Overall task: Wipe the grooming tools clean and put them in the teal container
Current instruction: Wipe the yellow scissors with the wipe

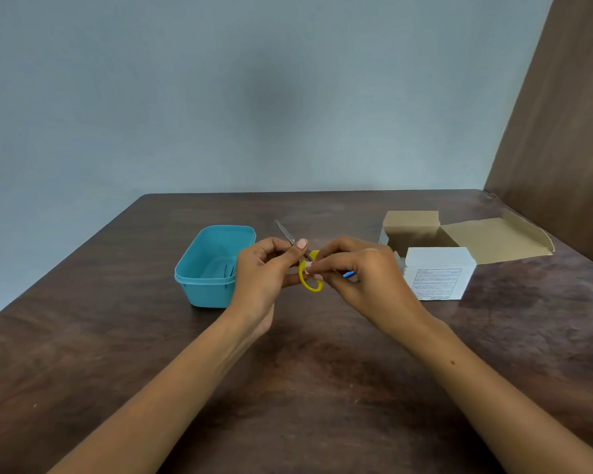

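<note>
Small scissors [309,279] with yellow ring handles and thin metal blades are held above the table, the blades pointing up and away to the left. My left hand [267,271] pinches them near the pivot with thumb and fingers. My right hand [353,271] pinches at the yellow handle with its fingertips; a small pale wipe seems pressed there, and a bit of blue [348,274] shows under the fingers. The teal container [199,265] stands open just left of my left hand, with at least one dark slim tool inside.
A white box with a printed label [439,273] sits right of my hands, and behind it an open cardboard box [415,230] with its flap spread out to the right. A brown panel rises along the table's right side. A grey wall stands behind.
</note>
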Motion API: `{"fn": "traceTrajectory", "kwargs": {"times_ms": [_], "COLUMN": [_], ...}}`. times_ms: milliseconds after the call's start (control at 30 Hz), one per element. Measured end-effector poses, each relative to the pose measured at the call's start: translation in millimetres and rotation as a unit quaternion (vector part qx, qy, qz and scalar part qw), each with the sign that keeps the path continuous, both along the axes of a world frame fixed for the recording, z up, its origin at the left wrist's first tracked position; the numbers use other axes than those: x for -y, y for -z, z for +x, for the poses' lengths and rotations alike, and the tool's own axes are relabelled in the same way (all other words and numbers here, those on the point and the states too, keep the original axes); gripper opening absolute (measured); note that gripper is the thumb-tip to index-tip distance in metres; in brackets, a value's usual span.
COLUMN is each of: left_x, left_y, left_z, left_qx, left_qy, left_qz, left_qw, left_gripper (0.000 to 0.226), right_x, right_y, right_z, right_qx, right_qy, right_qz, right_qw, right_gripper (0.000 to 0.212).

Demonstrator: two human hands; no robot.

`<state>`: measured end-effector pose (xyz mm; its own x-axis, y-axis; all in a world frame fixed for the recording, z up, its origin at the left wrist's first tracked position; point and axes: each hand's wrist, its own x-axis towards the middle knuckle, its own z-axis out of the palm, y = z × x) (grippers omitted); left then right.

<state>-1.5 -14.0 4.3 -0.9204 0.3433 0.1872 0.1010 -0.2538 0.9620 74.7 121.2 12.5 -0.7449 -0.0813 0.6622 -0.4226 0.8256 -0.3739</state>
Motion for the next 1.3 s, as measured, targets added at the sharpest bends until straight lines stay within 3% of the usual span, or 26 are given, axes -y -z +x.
{"fn": "traceTrajectory", "kwargs": {"times_ms": [100, 267, 500, 700, 900, 1200, 1300], "left_x": [0, -4, 2, 1, 2, 2, 3], "left_y": [1, 4, 2, 2, 2, 0, -4], "left_z": [-1, 3, -6, -4, -6, -8, -6], "left_qx": [-0.012, -0.03, -0.03, -0.026, -0.001, 0.041, 0.046], "left_qy": [-0.009, 0.01, -0.026, -0.008, -0.033, -0.017, 0.001], "left_qz": [-0.018, -0.024, -0.023, -0.018, -0.019, 0.005, 0.017], "left_qw": [1.0, 0.999, 0.999, 0.999, 0.999, 0.999, 0.999], "left_gripper": [0.016, 0.019, 0.015, 0.014, 0.014, 0.016, 0.014], "right_x": [-4, 6, -3, 4, -6, -3, -3], "right_y": [-1, 2, 0, 1, -1, 4, 4], "right_z": [0, 0, 1, 1, 2, 2, 1], "right_qx": [0.02, -0.037, 0.045, -0.004, 0.073, 0.003, -0.03], "right_qy": [0.004, 0.017, -0.003, -0.006, -0.029, -0.014, -0.011], "right_qz": [0.015, 0.02, 0.035, 0.029, 0.038, 0.028, -0.021], "right_qw": [1.0, 0.999, 0.998, 1.0, 0.996, 1.0, 0.999], "right_gripper": [0.013, 0.016, 0.012, 0.014, 0.012, 0.016, 0.012]}}
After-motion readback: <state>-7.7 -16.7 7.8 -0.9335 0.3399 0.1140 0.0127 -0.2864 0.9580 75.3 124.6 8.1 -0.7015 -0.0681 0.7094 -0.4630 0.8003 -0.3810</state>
